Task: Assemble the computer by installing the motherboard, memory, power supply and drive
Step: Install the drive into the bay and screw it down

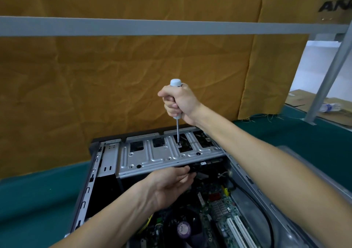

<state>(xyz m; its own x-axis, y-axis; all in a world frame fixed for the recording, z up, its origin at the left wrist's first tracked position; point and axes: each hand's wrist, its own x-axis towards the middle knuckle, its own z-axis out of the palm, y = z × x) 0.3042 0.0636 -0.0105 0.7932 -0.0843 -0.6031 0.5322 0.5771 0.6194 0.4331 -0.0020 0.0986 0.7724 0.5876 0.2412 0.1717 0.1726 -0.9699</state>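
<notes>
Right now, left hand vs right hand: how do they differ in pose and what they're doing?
The right hand is raised above the case, fisted around the screwdriver, which stands upright with its tip on the drive bracket. The left hand sits lower, inside the case, palm up with fingers reaching under the bracket's front edge at a black part; whether it grips it is unclear. Both work at the same bracket.

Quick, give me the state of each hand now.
Left hand: fingers reach under the silver metal drive bracket; grip cannot be told.
Right hand: gripping the white-handled screwdriver.
</notes>
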